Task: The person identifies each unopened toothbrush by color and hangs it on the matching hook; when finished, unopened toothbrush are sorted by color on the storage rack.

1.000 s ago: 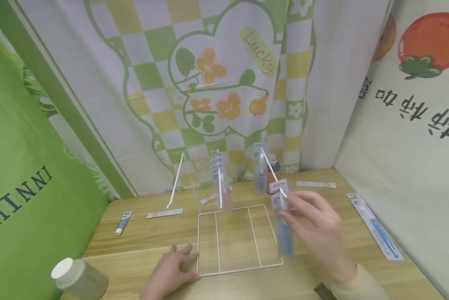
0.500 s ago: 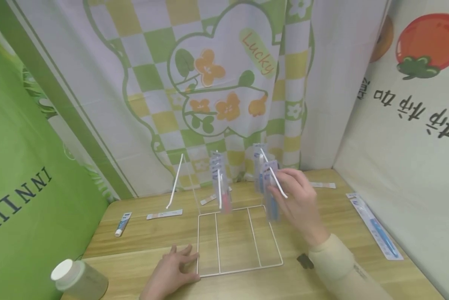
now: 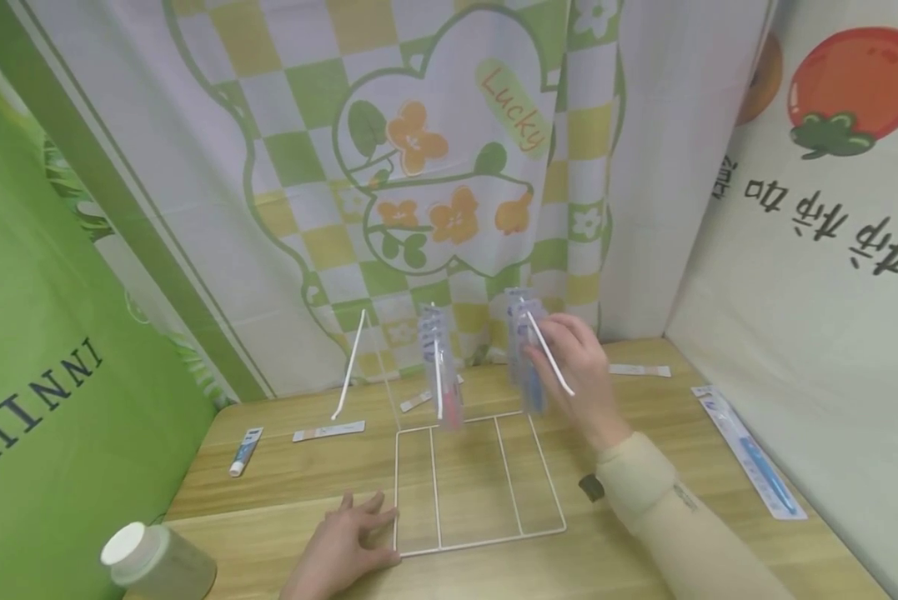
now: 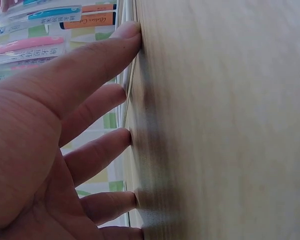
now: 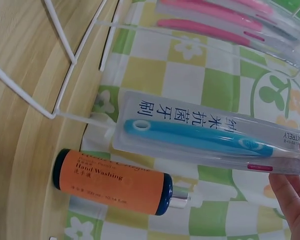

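The right hand (image 3: 579, 371) pinches a packaged blue toothbrush (image 3: 529, 358) at the rack's right peg (image 3: 549, 360), at about 1 o'clock from the white wire rack (image 3: 479, 479). The left hand (image 3: 341, 546) lies flat, fingers spread, on the wooden surface (image 3: 283, 467), touching the rack's base at 8 o'clock. An orange hand-wash bottle (image 5: 112, 182) lies behind the rack.

Wood table (image 3: 494, 567) w/ wire rack (image 3: 479, 479), toothpaste tube (image 3: 246, 447), jar (image 3: 156, 560), pkgd toothbrush (image 3: 752, 454).
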`<state>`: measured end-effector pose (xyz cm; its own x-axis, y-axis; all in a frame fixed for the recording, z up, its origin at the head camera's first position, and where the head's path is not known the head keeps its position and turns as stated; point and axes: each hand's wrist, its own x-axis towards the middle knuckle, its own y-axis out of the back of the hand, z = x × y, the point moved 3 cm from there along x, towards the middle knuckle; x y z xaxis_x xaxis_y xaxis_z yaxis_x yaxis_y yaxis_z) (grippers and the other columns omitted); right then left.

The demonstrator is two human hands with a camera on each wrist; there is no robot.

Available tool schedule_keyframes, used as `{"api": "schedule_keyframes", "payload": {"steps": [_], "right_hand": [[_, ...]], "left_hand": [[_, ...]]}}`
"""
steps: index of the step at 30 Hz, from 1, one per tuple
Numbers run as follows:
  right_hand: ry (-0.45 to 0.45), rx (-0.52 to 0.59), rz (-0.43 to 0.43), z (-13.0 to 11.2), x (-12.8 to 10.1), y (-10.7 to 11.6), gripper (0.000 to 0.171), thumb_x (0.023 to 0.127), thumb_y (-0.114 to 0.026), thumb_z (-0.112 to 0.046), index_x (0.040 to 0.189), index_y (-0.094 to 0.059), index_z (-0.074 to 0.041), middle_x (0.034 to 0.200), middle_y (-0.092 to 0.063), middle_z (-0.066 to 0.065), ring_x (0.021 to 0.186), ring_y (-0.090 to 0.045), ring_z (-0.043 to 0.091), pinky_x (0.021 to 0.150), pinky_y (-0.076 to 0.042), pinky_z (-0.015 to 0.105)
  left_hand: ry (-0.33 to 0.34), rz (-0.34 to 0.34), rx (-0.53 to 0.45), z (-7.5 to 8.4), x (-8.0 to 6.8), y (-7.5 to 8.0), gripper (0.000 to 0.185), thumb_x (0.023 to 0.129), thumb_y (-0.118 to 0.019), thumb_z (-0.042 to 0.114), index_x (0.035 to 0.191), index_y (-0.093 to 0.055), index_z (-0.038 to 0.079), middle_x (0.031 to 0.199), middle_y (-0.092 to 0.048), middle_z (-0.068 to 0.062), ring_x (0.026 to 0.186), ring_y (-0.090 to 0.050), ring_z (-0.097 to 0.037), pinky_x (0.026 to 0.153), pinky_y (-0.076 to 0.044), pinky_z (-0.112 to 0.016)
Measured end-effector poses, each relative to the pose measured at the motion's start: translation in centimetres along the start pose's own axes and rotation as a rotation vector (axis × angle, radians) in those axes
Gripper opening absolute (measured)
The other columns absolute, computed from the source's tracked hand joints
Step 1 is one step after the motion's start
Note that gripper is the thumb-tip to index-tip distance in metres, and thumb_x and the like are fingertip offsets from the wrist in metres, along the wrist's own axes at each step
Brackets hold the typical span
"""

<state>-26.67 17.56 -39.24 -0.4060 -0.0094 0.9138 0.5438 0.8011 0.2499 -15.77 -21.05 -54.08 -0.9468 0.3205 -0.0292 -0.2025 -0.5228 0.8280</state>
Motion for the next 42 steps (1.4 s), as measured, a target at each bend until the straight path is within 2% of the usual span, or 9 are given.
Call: {"api": "schedule_keyframes", "payload": {"steps": [7, 10, 21, 29, 34, 38, 42], "right_hand": [[-0.016, 0.042, -0.022, 0.5, 0.2, -0.3, 0.034, 0.088, -0.085, -0.001, 0.119, -0.072, 0.001, 0.118, -0.068, 0.019, 0.094, -0.07, 0.031, 0.082, -0.06, 0.017], [-0.015, 0.046, -0.029, 0.5, 0.2, -0.3, 0.035, 0.088, -0.086, 0.0, 0.119, -0.071, 0.002, 0.118, -0.068, 0.02, 0.094, -0.07, 0.031, 0.083, -0.057, 0.012], [-0.013, 0.031, -0.044, 0.6, 0.2, -0.2, 0.038, 0.089, -0.086, -0.004, 0.122, -0.07, 0.002, 0.12, -0.068, 0.019, 0.089, -0.072, 0.028, 0.077, -0.063, 0.024], [-0.013, 0.02, -0.054, 0.6, 0.1, -0.1, 0.044, 0.086, -0.088, 0.001, 0.125, -0.069, 0.001, 0.12, -0.067, 0.019, 0.086, -0.072, 0.028, 0.071, -0.066, 0.033], [-0.006, -0.007, -0.057, 0.6, 0.0, 0.1, 0.044, 0.085, -0.087, 0.002, 0.126, -0.068, 0.001, 0.12, -0.067, 0.02, 0.092, -0.073, 0.032, 0.076, -0.067, 0.041], [-0.003, -0.006, -0.048, 0.6, 0.0, 0.4, 0.045, 0.083, -0.088, 0.003, 0.123, -0.069, 0.002, 0.12, -0.067, 0.021, 0.094, -0.074, 0.037, 0.08, -0.067, 0.039], [-0.013, 0.0, -0.021, 1.1, -0.4, 1.2, 0.047, 0.077, -0.091, 0.008, 0.12, -0.072, 0.003, 0.119, -0.069, 0.022, 0.093, -0.074, 0.038, 0.084, -0.064, 0.026]], "left_hand": [[0.006, 0.001, 0.001, 0.1, 0.0, 0.1, 0.066, 0.078, -0.093, 0.046, 0.135, -0.076, 0.019, 0.156, -0.057, -0.018, 0.144, -0.027, -0.074, 0.105, -0.016, -0.093], [0.007, -0.002, -0.002, 0.0, 0.1, 0.1, 0.066, 0.078, -0.093, 0.047, 0.135, -0.076, 0.02, 0.156, -0.057, -0.018, 0.143, -0.028, -0.075, 0.105, -0.016, -0.093], [0.005, -0.005, -0.014, 0.1, 0.0, 0.2, 0.065, 0.077, -0.093, 0.046, 0.135, -0.076, 0.02, 0.156, -0.057, -0.019, 0.142, -0.027, -0.076, 0.105, -0.014, -0.092], [0.004, -0.004, -0.015, 0.1, 0.0, 0.2, 0.066, 0.077, -0.093, 0.046, 0.135, -0.076, 0.02, 0.156, -0.057, -0.019, 0.142, -0.027, -0.076, 0.104, -0.013, -0.093], [-0.001, -0.001, -0.012, 0.1, 0.0, 0.2, 0.066, 0.077, -0.094, 0.046, 0.135, -0.076, 0.019, 0.155, -0.057, -0.02, 0.142, -0.028, -0.076, 0.104, -0.015, -0.093], [-0.001, -0.003, -0.013, 0.1, 0.0, 0.1, 0.066, 0.078, -0.093, 0.046, 0.135, -0.076, 0.018, 0.155, -0.057, -0.02, 0.141, -0.028, -0.077, 0.105, -0.015, -0.093], [0.0, -0.002, -0.014, 0.1, 0.0, 0.1, 0.065, 0.078, -0.093, 0.046, 0.135, -0.076, 0.019, 0.156, -0.057, -0.019, 0.142, -0.027, -0.076, 0.105, -0.015, -0.093]]}}
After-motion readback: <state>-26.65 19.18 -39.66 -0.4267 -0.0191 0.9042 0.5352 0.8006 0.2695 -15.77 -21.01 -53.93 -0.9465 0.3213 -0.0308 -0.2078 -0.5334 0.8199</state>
